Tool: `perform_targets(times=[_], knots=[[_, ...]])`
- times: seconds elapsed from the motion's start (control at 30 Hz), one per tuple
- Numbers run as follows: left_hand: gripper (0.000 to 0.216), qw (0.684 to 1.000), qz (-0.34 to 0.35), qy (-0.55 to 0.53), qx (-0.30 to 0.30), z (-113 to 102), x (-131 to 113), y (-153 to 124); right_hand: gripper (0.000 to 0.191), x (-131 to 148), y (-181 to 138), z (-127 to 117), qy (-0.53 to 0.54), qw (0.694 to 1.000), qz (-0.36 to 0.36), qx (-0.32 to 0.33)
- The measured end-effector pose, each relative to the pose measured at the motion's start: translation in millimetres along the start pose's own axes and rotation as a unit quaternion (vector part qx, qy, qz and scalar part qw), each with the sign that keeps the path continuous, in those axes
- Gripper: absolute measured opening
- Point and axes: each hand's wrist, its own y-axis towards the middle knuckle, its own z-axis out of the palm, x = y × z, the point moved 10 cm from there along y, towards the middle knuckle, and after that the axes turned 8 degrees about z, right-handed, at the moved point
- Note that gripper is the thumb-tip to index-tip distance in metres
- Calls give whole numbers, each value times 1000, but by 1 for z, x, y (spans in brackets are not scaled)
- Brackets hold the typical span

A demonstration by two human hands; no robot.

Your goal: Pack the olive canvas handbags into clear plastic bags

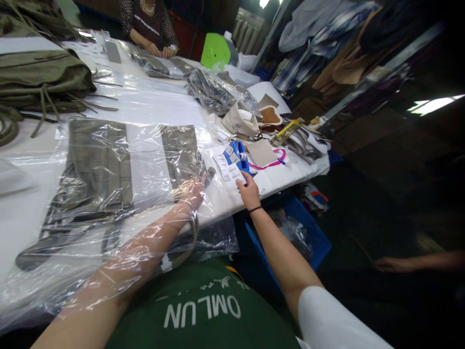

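The right hand (250,191) appears to pinch white printed labels (228,172) beside a blue plastic dispenser (244,165); the left hand (194,191) lies beneath a clear crinkled plastic bag (145,215), fingers bent, whether grasping I cannot tell. Inside, at near left, lies a folded olive-brown cloth article (109,169). The film could cling to the left forearm and drag the article crooked if that arm pulls back. A cream cloth pouch (240,121) and pink ring (268,166) crowd the labels' right; an olive cloth pile (43,80) hems in the far left

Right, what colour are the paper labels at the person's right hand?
The labels are white with dark print, best in head view.
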Motion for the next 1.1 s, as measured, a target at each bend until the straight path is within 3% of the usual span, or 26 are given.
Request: perform_targets(times=[0.13,0.27,0.33,0.4,0.47,0.57,0.63,0.67,0.73,0.8,0.83,0.87,0.9,0.93,1.03,1.1], knots=[[48,999,-9,-14,-34,-6,0,3,63,19,17,18,-43,999,22,-5],[47,1000,-24,9,-14,-13,-6,8,64,66,-11,45,-78,992,-101,-14],[44,999,-34,27,-2,-21,-15,8,64,74,-22,73,-34,993,-100,61],[41,998,-38,48,12,-33,-26,5,67,70,-27,104,6,987,-53,150],[42,997,-31,72,25,-47,-35,-4,71,69,-27,122,30,981,-28,190],[45,995,17,90,35,-82,-40,-45,71,80,-35,109,68,986,-49,148],[44,995,47,82,25,-118,-37,-93,64,100,-60,78,117,982,-92,117],[43,996,51,77,11,-140,-32,-123,58,114,-80,65,161,969,-119,144],[42,997,13,68,-43,-191,-16,-184,48,152,-141,59,239,900,-171,323],[46,994,-29,70,-78,-238,-7,-240,45,189,-225,68,222,774,-228,548],[49,991,-54,82,-93,-259,-6,-262,43,201,-266,72,191,709,-255,629],[53,987,-65,99,-108,-279,-11,-280,40,210,-297,79,159,661,-283,677],[55,983,-66,120,-122,-296,-20,-293,40,218,-319,89,135,639,-309,692],[57,979,-55,142,-134,-309,-33,-301,43,227,-329,104,124,643,-333,678],[56,963,-3,217,-160,-330,-67,-305,56,258,-325,158,122,730,-390,548],[61,941,-46,264,-205,-340,-63,-301,58,278,-316,194,105,774,-416,466]])
